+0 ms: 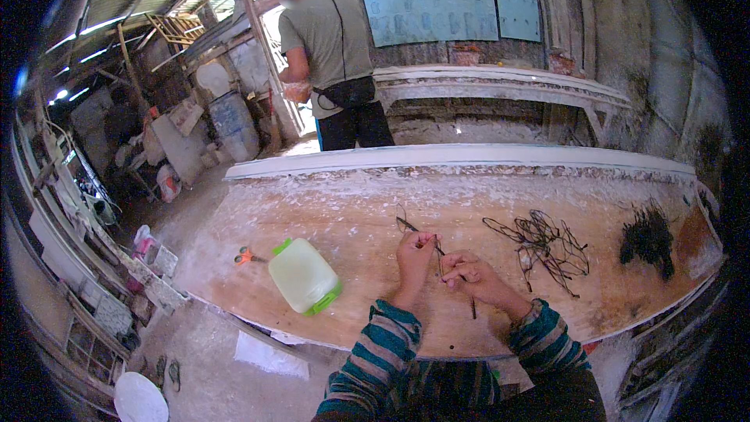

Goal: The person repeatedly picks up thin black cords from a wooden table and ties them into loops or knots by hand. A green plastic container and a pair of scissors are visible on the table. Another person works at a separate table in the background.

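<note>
Over the middle of the wooden table, my left hand (416,259) pinches a thin black cord (439,250) between thumb and fingertips. Close beside it my right hand (474,276) is also closed on the cord, lower down. A loose looped end of cord lies past the left fingertips, and a short dark piece (473,309) shows below the right hand. To the right spreads a loose tangle of black cords (539,246). Farther right sits a dense dark bundle of strands (648,240). Left of my hands is a pale box with green clips (303,275), and past it orange-handled scissors (247,255).
The worn wooden tabletop (367,312) has a raised white ledge (469,155) along its far side. Beyond it a person (332,47) stands turned away, near a long white bench (500,86). At lower left are a round white stool top (141,398) and sandals (168,371).
</note>
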The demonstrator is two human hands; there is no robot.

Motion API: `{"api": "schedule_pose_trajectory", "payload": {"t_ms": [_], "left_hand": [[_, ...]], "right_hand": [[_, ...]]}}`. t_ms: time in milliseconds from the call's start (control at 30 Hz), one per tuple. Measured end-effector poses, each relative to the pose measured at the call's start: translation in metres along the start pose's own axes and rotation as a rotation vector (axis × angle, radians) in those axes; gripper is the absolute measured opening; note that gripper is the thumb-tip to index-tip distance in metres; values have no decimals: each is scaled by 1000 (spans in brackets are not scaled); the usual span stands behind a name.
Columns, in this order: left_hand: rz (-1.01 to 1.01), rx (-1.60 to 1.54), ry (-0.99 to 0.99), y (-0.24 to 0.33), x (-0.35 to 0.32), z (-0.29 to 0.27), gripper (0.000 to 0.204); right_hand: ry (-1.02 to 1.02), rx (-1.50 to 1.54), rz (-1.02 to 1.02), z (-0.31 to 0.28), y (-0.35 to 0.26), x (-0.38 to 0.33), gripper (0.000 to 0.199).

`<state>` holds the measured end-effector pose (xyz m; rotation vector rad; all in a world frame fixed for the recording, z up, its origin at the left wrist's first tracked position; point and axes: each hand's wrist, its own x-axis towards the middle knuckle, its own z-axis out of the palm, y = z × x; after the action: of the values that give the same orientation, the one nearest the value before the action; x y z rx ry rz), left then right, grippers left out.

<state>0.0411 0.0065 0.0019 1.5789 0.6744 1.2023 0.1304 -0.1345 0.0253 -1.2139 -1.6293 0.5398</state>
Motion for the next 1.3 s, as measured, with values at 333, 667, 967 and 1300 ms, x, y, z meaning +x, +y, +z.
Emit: {"api": "schedule_pose_trajectory", "payload": {"t_ms": [333, 667, 967, 1300], "left_hand": [[128, 209, -77, 13, -7, 2, 8], [109, -53, -384, 3, -10, 7, 11], [-78, -104, -922, 87, -51, 3, 14], [-265, -329, -849, 34, -69, 14, 18]], "right_hand": [[2, 192, 161, -10, -29, -1, 12], [432, -59, 192, -30, -8, -1, 15], [808, -413, 288, -52, 37, -4, 16], [844, -574, -10, -40, 24, 2, 6]]}}
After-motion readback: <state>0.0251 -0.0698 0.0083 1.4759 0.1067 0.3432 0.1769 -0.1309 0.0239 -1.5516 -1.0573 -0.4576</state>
